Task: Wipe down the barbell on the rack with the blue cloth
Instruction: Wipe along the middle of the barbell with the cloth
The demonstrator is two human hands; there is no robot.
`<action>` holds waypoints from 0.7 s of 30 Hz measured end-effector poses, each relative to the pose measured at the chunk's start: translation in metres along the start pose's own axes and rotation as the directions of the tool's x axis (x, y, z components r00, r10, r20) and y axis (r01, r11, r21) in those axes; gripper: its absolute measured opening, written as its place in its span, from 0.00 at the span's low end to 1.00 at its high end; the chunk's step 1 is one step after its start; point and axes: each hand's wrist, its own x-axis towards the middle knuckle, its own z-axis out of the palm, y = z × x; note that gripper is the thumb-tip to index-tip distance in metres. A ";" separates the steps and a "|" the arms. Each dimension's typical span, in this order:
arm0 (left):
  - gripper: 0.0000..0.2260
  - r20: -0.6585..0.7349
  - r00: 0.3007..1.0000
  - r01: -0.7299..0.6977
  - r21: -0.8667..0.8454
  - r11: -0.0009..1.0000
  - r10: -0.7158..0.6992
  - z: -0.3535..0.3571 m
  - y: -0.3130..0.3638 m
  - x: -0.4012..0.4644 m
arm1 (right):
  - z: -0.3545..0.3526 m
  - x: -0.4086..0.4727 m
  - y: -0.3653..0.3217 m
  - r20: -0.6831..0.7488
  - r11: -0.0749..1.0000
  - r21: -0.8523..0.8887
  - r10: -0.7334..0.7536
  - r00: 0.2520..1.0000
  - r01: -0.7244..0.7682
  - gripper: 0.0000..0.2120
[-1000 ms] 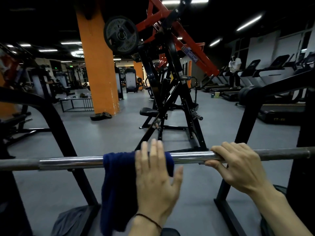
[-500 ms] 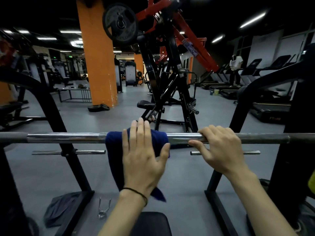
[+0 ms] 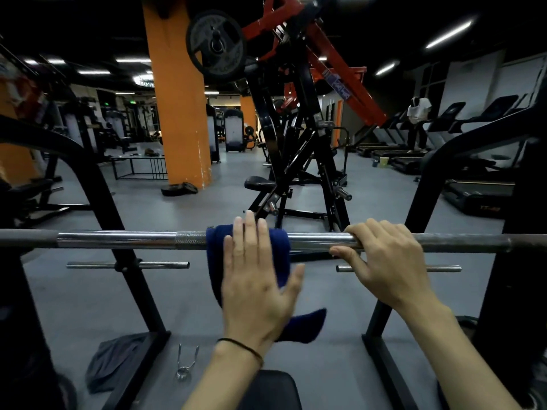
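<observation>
left grip [image 3: 257, 279] flat on blue cloth [image 3: 217, 255] | right grip [image 3: 384, 261] curled round barbell [image 3: 133, 239] | bar lies left-right

The black rack [image 3: 127, 261] carries the barbell [image 3: 124, 239] horizontally across its uprights, with the blue cloth [image 3: 216, 253] draped over the bar; the grey floor [image 3: 207, 291] carries a spring collar [image 3: 186, 363] beside a dark rag [image 3: 115, 359].

Orange "TT" lettering – rest blurred – on a treadmill [image 3: 485, 199] base
</observation>
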 end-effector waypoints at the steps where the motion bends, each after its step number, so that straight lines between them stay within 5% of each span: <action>1: 0.38 0.014 1.000 -0.025 -0.048 0.999 0.026 0.003 0.016 0.001 | 0.001 -0.001 -0.001 -0.001 1.000 -0.002 0.001 1.000 -0.001 0.24; 5: 0.39 0.085 0.960 -0.262 -0.059 0.963 0.266 0.011 0.060 0.000 | 0.000 -0.002 -0.001 -0.006 1.000 0.008 -0.016 1.000 0.016 0.22; 11: 0.36 0.037 0.988 -0.149 0.021 0.989 0.149 0.001 -0.009 -0.004 | -0.003 -0.014 0.005 0.016 0.998 -0.020 -0.056 0.998 0.056 0.27; 15: 0.39 0.027 0.999 -0.045 -0.001 0.999 0.045 0.003 0.009 -0.002 | 0.006 -0.007 -0.001 -0.060 0.996 -0.087 -0.008 0.998 0.003 0.25; 21: 0.38 0.027 0.971 -0.239 -0.014 0.971 0.239 0.017 0.048 0.004 | -0.002 0.019 0.019 0.010 0.976 -0.077 -0.204 0.979 0.205 0.29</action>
